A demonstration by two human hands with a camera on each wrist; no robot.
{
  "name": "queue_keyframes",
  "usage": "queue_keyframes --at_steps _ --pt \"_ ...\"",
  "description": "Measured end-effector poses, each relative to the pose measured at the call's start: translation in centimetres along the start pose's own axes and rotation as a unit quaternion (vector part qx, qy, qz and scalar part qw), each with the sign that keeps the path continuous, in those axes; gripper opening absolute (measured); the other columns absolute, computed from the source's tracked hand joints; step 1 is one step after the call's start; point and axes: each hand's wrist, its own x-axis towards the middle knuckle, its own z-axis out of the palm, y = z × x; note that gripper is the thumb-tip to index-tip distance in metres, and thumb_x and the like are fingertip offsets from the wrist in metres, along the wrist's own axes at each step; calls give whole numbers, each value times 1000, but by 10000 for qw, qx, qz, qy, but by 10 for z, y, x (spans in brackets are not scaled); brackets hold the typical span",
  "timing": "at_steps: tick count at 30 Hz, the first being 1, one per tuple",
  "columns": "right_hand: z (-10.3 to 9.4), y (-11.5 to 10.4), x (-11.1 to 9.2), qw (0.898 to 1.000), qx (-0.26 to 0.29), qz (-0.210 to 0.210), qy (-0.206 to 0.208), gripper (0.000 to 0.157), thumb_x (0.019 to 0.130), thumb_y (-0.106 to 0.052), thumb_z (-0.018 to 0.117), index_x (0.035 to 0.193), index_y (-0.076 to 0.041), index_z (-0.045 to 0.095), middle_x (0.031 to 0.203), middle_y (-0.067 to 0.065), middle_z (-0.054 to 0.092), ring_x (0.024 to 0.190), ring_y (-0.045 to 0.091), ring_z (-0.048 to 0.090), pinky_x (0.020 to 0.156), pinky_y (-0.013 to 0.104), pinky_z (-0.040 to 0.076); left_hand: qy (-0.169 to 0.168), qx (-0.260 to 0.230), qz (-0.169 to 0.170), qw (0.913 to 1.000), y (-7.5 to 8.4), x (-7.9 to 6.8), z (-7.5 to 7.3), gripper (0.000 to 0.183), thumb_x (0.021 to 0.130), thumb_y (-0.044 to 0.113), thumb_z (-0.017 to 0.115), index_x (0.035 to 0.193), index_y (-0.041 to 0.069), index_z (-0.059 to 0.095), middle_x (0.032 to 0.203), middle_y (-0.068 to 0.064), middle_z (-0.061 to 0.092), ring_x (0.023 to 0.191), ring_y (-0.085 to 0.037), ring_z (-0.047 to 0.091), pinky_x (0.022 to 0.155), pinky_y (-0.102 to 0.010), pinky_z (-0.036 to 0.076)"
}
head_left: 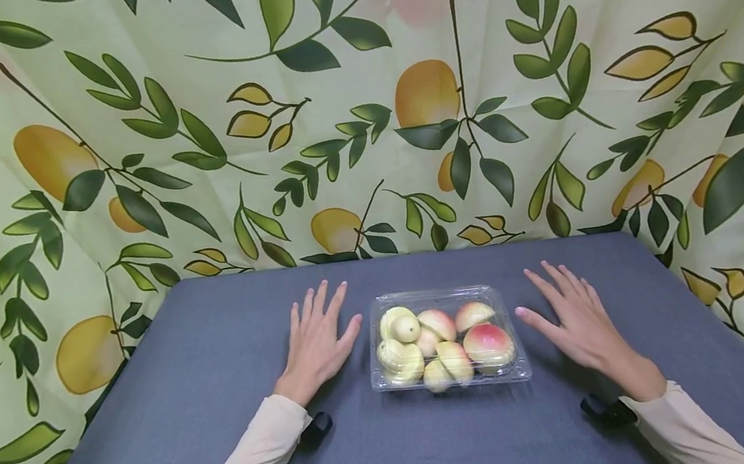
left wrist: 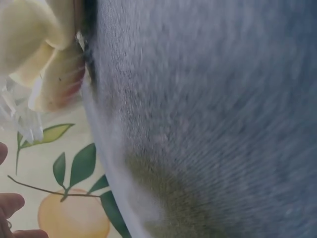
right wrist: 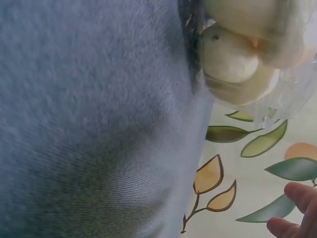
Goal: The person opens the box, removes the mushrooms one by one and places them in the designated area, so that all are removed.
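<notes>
A clear plastic clamshell box (head_left: pixel 439 298) lies on the blue-grey table, and several peaches (head_left: pixel 488 345), pale yellow with pink-red blush, show through it. To the left of the box is my left hand (head_left: pixel 316 341), fingers spread and straight, apart from it and holding nothing. My right hand (head_left: pixel 580 322) is on the other side, likewise with extended fingers and nothing in them. In the left wrist view, peaches (left wrist: pixel 59 74) appear at the upper left, with fingertips (left wrist: pixel 11 204) at the edge. The right wrist view has peaches (right wrist: pixel 233 54) at upper right and fingertips (right wrist: pixel 299 194) below.
A blue-grey cloth (head_left: pixel 218 346) covers the table. Behind its far edge and along both sides hangs a curtain (head_left: pixel 361 147) printed with leaves and orange fruit. Black straps (head_left: pixel 607 411) sit at both wrists, below the sleeves.
</notes>
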Motion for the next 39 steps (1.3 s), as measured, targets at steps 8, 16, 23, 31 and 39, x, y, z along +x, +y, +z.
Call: queue_keyframes --at_steps 8,16,23,31,39 --pt "0 -3 -12 9996 247 -41 -92 72 97 -47 56 154 -10 34 158 27 27 145 52 20 107 76 16 138 -241 99 9996 4 -13 0 61 98 44 54 151 17 42 157 -19 36 145 -42 33 117 -65 20" --pt "1 -8 -22 9987 445 -119 -213 70 97 -45 58 153 -8 37 157 25 32 144 51 24 107 74 20 159 -374 233 9989 8 -24 2 60 98 43 56 149 15 45 152 -19 43 140 -41 41 116 -64 25" --pt "4 -12 -29 9969 659 -197 -372 70 96 -43 60 151 -6 38 155 25 35 143 50 27 105 72 23 85 -781 141 9968 9 -31 3 56 100 41 54 149 15 45 152 -18 44 141 -37 41 117 -63 24" --pt "6 -19 -35 9957 811 -151 -416 69 95 -42 62 150 -8 39 154 24 36 142 49 29 102 73 27 77 -1185 112 9929 12 -40 4 54 99 38 56 146 12 48 149 -17 48 140 -35 43 116 -63 26" --pt "8 -24 -38 9914 1021 251 -775 73 96 -47 59 152 -9 35 155 26 32 140 48 32 98 75 32 -387 -1705 96 9845 16 -46 5 56 100 39 54 147 9 46 148 -13 51 139 -32 45 117 -58 28"
